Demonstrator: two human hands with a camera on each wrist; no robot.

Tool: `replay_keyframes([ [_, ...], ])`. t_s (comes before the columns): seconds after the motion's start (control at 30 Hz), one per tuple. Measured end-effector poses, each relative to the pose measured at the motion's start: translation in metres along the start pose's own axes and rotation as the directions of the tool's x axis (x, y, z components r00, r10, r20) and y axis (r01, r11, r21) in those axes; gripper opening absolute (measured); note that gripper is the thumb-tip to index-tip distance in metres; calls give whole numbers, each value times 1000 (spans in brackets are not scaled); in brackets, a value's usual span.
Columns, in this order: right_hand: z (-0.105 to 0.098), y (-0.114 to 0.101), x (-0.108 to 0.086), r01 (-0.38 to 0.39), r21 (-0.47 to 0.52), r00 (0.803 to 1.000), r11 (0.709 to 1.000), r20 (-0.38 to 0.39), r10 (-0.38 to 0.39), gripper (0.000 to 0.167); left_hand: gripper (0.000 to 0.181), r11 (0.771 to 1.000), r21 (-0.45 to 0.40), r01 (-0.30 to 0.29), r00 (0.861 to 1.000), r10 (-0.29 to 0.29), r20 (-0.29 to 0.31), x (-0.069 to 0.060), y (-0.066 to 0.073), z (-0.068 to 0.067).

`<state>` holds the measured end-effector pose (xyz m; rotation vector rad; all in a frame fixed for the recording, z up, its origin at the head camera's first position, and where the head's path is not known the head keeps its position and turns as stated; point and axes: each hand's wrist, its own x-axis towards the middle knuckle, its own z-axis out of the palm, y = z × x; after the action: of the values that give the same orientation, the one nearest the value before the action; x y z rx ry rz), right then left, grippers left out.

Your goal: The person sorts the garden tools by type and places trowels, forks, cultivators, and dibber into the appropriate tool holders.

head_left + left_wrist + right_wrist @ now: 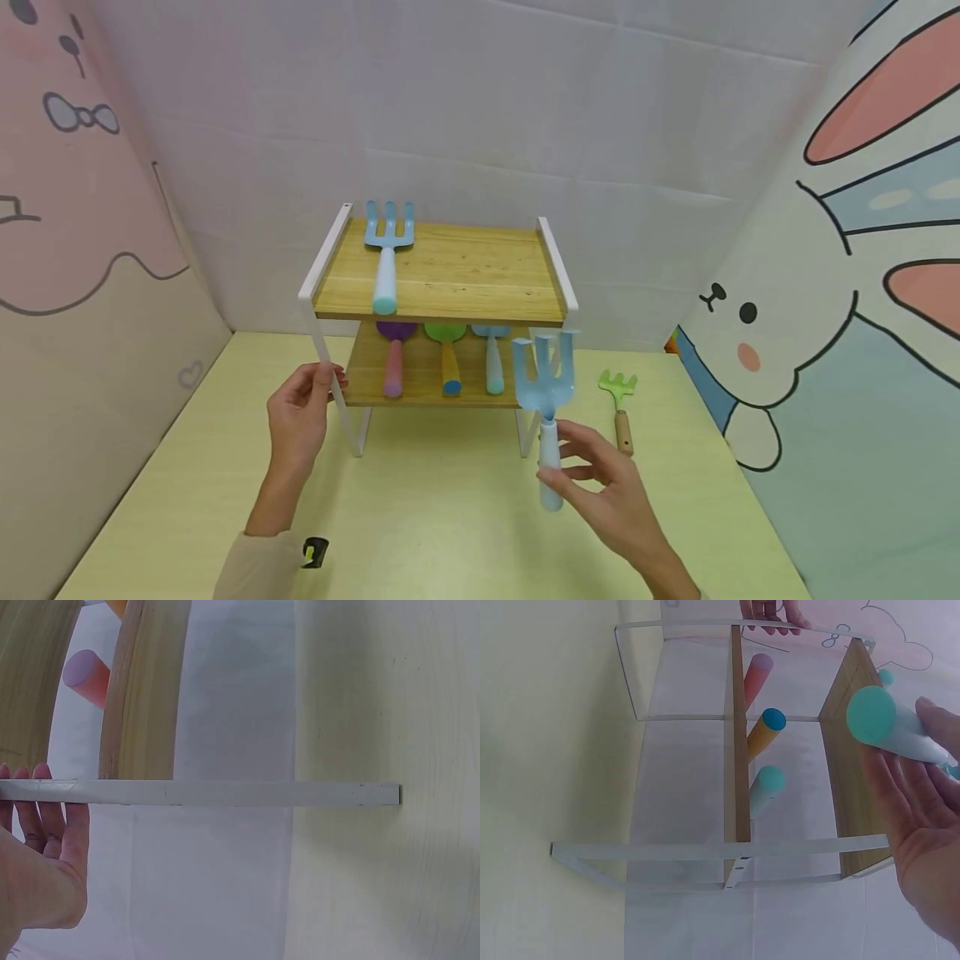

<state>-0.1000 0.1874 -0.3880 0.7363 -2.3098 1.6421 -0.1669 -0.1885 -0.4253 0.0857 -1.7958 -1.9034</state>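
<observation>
My right hand point(600, 487) pinches a light-blue garden hand fork point(550, 458) by its pale handle, tines up, in front of the rack's right side. The handle's teal end faces the right wrist view. My left hand point(300, 408) grips the left white post point(225, 793) of a two-tier wooden rack point(480, 275), its fingers behind the post. A matching blue hand fork point(386, 275) lies on the left of the top board. On the lower board lie three tools with pink point(393, 371), orange point(450, 371) and pale blue point(494, 367) handles, their heads partly hidden by the top board.
A small green hand fork point(622, 417) with a wooden handle lies on the pale table point(435, 517) right of the rack. A small black object point(315, 552) is beside my left sleeve. A white cloth wall point(480, 117) stands behind, with cartoon-printed panels at both sides.
</observation>
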Motion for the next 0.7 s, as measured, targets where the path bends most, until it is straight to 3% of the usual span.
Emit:
replay_keyframes([
  [0.5,12,-23,24,60,63,997,996,39,-63,51,27,1000,8,-8,1000,8,-8,-1,-1,0],
  [0.7,16,-31,33,28,66,999,997,39,-31,49,28,1000,-6,-13,1000,13,-6,-1,-1,0],
])
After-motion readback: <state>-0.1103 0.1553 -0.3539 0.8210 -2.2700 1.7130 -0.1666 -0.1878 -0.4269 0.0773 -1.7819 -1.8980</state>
